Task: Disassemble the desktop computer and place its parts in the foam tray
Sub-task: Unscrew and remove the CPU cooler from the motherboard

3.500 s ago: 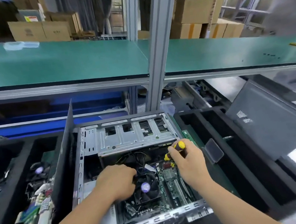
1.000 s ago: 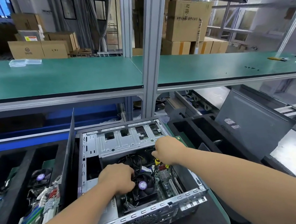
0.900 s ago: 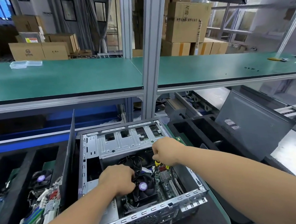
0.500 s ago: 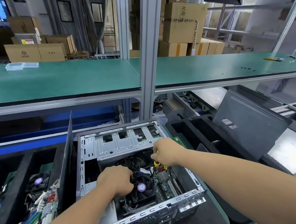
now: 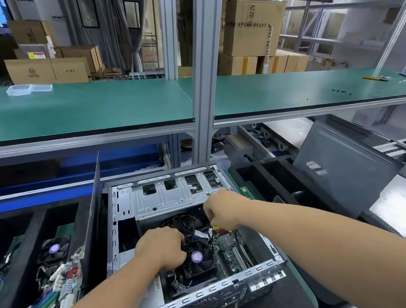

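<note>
The open desktop case [image 5: 166,197] lies on the bench with its silver drive cage at the far end. My left hand [image 5: 161,249] is curled over the left edge of the black CPU fan [image 5: 200,262], which carries a purple hub sticker, and grips it. My right hand [image 5: 221,211] is a fist just below the drive cage, over the green motherboard [image 5: 229,251]. It grips a yellow-handled screwdriver [image 5: 215,228], of which only a small yellow bit shows under the fingers. Black foam trays stand on both sides: the left tray [image 5: 15,245] and the right tray [image 5: 258,172].
The left tray holds a fan [image 5: 54,249] and circuit boards [image 5: 49,290]. A dark side panel [image 5: 95,214] stands on edge between that tray and the case. A grey cover [image 5: 340,169] leans over the right tray. A green shelf [image 5: 87,109] and an aluminium post [image 5: 202,76] stand behind.
Over 3.5 s my right hand moved away from me toward the drive cage, and the screwdriver handle went out of sight under it. In the last second both hands stayed almost still.
</note>
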